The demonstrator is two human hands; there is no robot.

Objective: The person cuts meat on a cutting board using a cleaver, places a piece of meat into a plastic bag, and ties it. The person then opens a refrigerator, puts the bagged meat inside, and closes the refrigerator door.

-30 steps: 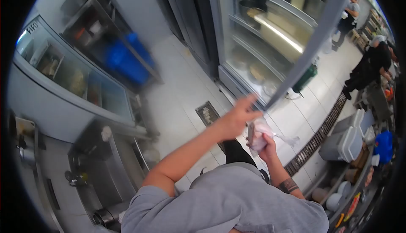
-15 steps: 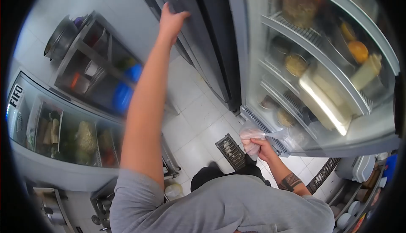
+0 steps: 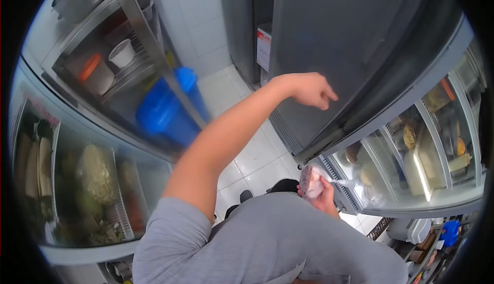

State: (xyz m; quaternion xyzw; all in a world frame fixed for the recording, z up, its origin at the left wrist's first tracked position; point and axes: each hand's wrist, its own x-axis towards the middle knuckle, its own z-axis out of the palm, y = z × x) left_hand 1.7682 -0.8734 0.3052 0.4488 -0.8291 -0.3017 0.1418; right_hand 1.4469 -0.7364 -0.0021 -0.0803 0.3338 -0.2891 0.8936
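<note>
My left hand (image 3: 311, 91) is stretched out in front of a tall dark grey door (image 3: 355, 37), fingers bent and apart, with nothing in them. Whether the fingertips touch the door I cannot tell. Low on the right, my right hand (image 3: 324, 194) is closed around a clear plastic bag of pinkish meat (image 3: 311, 181). The bag's loose end trails to the right, in front of the glass-fronted fridge (image 3: 391, 212) holding several containers of food.
Another glass-fronted fridge (image 3: 85, 253) with vegetables stands on the left. Behind it are a metal shelf (image 3: 136, 24) and a blue bin (image 3: 167, 109). A red and white box (image 3: 263, 47) shows behind the grey door's edge. White floor tiles (image 3: 257, 152) lie between.
My view has turned left. The grey door now stands wide across the view, with the box showing behind its edge. My left arm has swung right across it; the bag stays in my right hand.
</note>
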